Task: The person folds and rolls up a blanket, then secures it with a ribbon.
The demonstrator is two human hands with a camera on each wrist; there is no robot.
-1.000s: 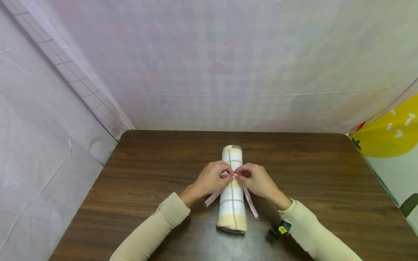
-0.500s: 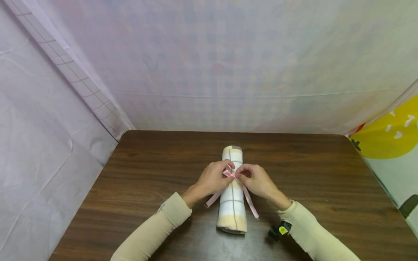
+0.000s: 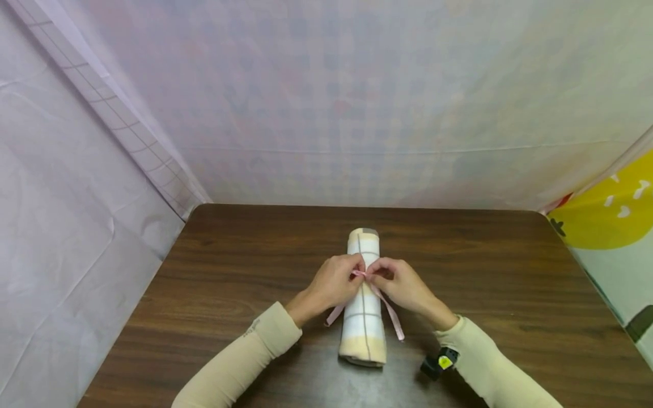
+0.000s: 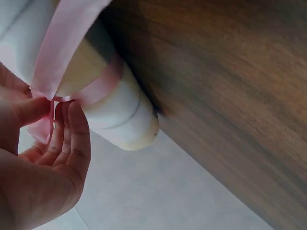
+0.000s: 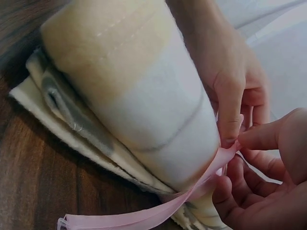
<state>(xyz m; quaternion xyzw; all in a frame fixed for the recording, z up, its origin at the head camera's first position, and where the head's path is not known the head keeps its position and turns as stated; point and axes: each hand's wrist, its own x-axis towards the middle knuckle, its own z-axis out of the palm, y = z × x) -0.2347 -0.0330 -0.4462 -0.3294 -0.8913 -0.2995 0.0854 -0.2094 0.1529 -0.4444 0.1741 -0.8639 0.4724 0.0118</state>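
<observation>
A rolled cloth, white and cream with grey lines, lies lengthwise on the table with a pink ribbon around its middle. My left hand pinches the ribbon between thumb and fingers at the top of the roll. From the other side my right hand pinches it at the same spot, fingertips nearly meeting the left ones. In the right wrist view one flat ribbon tail hangs across the roll's side toward the table. How the ribbon is looped between the fingertips is partly hidden.
The brown wooden table extends on both sides of the roll. A pale checked curtain hangs behind its far edge, with white sheeting on the left. At the right is a yellow patterned cloth. A black wrist device sits at the right cuff.
The left fingers, a little apart half a second ago with a pink loop showing, have closed together on the ribbon. The left ribbon tail has shifted slightly right. The roll stays put.
</observation>
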